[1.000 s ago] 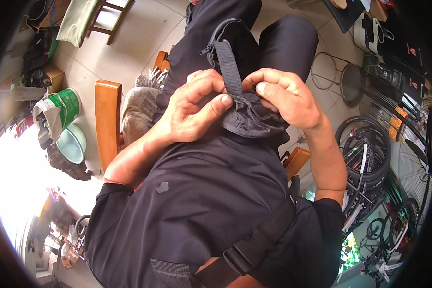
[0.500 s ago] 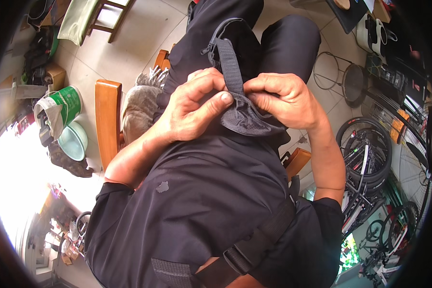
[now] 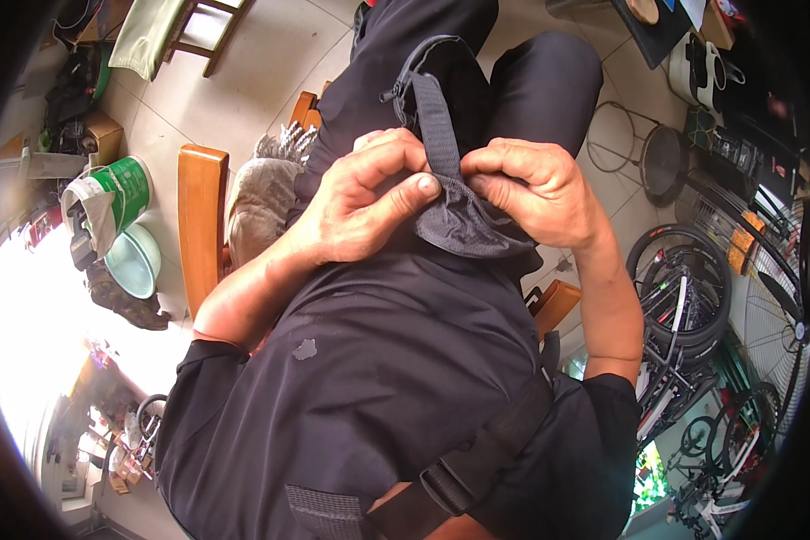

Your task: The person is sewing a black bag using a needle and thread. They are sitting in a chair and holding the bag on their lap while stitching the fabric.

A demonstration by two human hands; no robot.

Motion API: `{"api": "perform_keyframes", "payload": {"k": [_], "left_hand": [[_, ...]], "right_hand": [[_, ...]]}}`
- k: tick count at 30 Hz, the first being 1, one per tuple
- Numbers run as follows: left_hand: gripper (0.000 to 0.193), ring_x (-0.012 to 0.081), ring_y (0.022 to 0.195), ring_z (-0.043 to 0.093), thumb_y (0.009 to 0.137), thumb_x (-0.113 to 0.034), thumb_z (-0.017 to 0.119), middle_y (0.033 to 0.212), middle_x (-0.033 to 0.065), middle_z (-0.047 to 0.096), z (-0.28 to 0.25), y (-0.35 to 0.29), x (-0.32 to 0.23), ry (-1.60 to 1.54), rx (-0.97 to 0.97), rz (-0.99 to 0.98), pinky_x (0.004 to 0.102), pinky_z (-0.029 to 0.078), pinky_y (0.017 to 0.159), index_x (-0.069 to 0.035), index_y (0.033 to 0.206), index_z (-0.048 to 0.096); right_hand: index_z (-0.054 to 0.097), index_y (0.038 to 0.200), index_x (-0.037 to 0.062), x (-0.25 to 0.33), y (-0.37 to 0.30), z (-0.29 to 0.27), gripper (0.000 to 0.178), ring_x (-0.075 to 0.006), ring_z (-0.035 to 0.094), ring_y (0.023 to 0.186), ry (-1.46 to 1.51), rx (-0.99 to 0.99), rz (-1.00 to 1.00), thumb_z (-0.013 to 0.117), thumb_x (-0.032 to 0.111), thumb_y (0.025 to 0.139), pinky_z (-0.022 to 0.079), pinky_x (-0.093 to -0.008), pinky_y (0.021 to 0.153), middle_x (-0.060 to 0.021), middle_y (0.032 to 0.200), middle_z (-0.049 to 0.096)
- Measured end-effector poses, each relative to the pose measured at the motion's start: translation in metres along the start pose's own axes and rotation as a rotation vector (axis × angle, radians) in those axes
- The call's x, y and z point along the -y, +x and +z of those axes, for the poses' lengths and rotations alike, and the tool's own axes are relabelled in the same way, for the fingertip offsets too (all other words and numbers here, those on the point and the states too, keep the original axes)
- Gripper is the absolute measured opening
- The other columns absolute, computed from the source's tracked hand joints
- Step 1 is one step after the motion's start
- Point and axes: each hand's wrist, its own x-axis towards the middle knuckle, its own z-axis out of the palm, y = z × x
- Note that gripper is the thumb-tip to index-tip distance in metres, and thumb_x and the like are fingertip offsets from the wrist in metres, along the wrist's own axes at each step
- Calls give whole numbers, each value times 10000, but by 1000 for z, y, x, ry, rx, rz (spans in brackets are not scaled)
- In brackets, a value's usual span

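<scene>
A small black fabric pouch [image 3: 463,225] hangs over my lap, with a zipper edge and a wide webbing strap [image 3: 435,121] looping up from it. My left hand [image 3: 362,200] is closed on the pouch where the strap joins it, thumb pressed against the cloth. On the other side of the strap, my right hand [image 3: 535,193] pinches the pouch's upper edge between thumb and bent forefinger. The cloth between both hands is bunched and creased. The zipper pull [image 3: 388,95] dangles at the far left of the loop. My fingertips partly hide the seam.
I sit on a wooden chair [image 3: 202,229] with a grey fluffy cloth [image 3: 263,211] beside my left thigh. At left stand a green-white bucket [image 3: 128,193] and a pale basin [image 3: 135,263]. Bicycles [image 3: 684,288] and a large fan [image 3: 774,297] are at right.
Both hands keep their hold on the pouch. The strap's lower end has shifted slightly to the right; otherwise little differs.
</scene>
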Motion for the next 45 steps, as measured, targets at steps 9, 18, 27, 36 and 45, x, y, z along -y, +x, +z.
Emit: {"api": "perform_keyframes", "payload": {"k": [9, 18, 27, 36, 45], "left_hand": [[138, 257, 971, 659, 1060, -167, 729, 982, 76, 693, 1, 1, 0, -35, 9, -9, 401, 446, 1028, -37, 1022, 706], [149, 251, 946, 641, 1060, -159, 733, 963, 82, 676, 2, 1, 2, -78, -1, -6, 395, 462, 980, -23, 1016, 694], [124, 254, 997, 661, 1060, -144, 727, 1020, 85, 715, 1, 3, -3, -117, 14, -35, 390, 460, 1013, -20, 1061, 725], [116, 250, 953, 641, 1051, -140, 729, 998, 78, 716, -2, 4, -1, -83, 47, -6, 399, 446, 965, -24, 1038, 730], [173, 217, 893, 633, 1029, -161, 765, 881, 60, 702, -10, 13, -4, -76, 99, -31, 377, 483, 885, -10, 947, 742]], "right_hand": [[795, 1177, -22, -8, -3, 5, 161, -118, 701, 876, 30, -28, -27, 711, -37, 1041, 558, -275, 788, -55, 976, 759], [790, 1184, -30, -11, -2, 5, 158, -124, 703, 898, 59, -29, -39, 707, -33, 1049, 558, -275, 812, -59, 1001, 765], [795, 1181, -31, -11, -2, 6, 156, -120, 702, 899, 81, -34, -38, 716, -32, 1047, 559, -274, 813, -53, 984, 756], [800, 1161, -15, -7, 1, 3, 179, -144, 710, 843, -13, -26, -97, 734, -66, 1003, 560, -282, 767, -65, 941, 754], [794, 1115, -22, -12, 5, 6, 179, -207, 710, 763, -98, -51, -224, 767, -93, 952, 560, -313, 704, -96, 860, 730]]}}
